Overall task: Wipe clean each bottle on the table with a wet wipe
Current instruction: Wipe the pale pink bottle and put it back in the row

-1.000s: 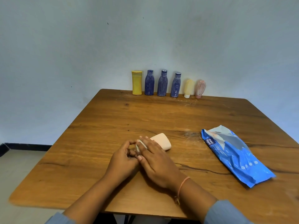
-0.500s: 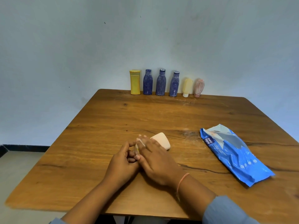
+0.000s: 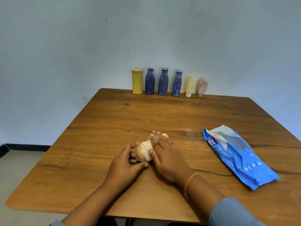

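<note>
Small peach bottle (image 3: pixel 145 151) judged light, stiff plastic, likely slick once wetted; best held at banded end while body is rubbed. Bottle laid on side on table (image 3: pixel 97 160), near front middle; pale peach, yellow band and thin red line seen round left end. That end pinched by left hand (image 3: pixel 125 163) between thumb and fingers; body clasped under right hand (image 3: pixel 167 159), thumb at near side. Whitish scrap (image 3: pixel 152 137) at right fingertips, perhaps wipe, not certain

Back row: bottles (image 3: pixel 163 84) are standing side by side along the bench's (image 3: pixel 97 160) far edge, against the wall (image 3: pixel 65 54). Front centre, a lone bottle (image 3: pixel 145 151) is lying between left hand (image 3: pixel 125 163) and right hand (image 3: pixel 167 159). The pack (image 3: pixel 236 154) is lying to their right.
</note>
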Demonstrator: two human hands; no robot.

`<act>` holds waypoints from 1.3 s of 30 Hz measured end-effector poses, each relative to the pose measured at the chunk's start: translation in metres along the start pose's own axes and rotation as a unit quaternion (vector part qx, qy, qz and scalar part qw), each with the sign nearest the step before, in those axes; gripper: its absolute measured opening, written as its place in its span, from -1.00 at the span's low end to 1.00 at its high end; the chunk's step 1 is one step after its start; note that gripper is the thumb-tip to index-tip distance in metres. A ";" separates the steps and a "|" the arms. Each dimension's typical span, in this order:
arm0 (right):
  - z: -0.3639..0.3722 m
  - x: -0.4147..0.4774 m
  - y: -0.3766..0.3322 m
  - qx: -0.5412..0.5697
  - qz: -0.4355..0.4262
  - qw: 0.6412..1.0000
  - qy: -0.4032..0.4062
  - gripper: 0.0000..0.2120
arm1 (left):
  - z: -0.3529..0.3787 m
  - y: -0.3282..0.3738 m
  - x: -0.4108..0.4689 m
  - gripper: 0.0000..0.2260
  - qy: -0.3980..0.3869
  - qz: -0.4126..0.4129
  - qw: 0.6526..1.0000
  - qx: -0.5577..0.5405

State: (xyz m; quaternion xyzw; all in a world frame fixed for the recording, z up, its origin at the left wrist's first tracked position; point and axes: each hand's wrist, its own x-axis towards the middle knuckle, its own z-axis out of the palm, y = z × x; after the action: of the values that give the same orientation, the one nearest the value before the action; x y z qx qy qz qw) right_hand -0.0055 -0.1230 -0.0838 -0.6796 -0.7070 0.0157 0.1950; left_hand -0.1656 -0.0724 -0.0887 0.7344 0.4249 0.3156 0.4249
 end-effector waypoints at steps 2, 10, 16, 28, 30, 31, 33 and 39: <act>-0.004 0.004 0.014 -0.019 0.061 0.998 -0.010 -0.41 | 0.000 -0.001 0.001 -0.48 -0.003 -0.001 1.000 0.000; 0.015 -0.002 -0.041 0.045 -0.004 0.999 0.018 -0.37 | -0.002 0.000 0.001 -0.60 -0.002 0.006 1.000 0.021; 0.016 -0.010 -0.049 0.058 -0.040 0.997 -0.009 -0.35 | -0.005 0.002 -0.001 -0.64 -0.020 0.003 0.999 0.038; 0.005 -0.013 -0.008 0.047 0.060 0.997 -0.022 -0.24 | -0.004 -0.001 0.009 -0.54 -0.018 -0.035 0.998 -0.045; 0.008 -0.018 -0.029 0.078 0.000 0.996 -0.034 -0.24 | -0.007 -0.001 0.010 -0.57 -0.027 -0.043 0.998 -0.045; 0.007 -0.020 -0.037 0.088 -0.032 0.994 -0.051 -0.29 | -0.008 0.000 0.010 -0.60 -0.033 -0.045 0.998 -0.040; 0.002 -0.022 -0.040 0.088 -0.075 0.990 -0.083 -0.35 | -0.010 0.003 0.011 -0.65 -0.040 -0.043 0.998 -0.035; -0.005 -0.011 0.019 0.080 0.065 0.994 -0.037 -0.08 | -0.010 0.000 0.019 -0.56 -0.049 -0.073 0.994 -0.058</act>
State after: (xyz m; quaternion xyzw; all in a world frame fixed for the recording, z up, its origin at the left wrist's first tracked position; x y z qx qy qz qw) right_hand 0.0141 -0.1338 -0.0873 -0.7055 -0.6644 0.1102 0.2208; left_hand -0.1656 -0.0523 -0.0819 0.6898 0.4371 0.2712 0.5094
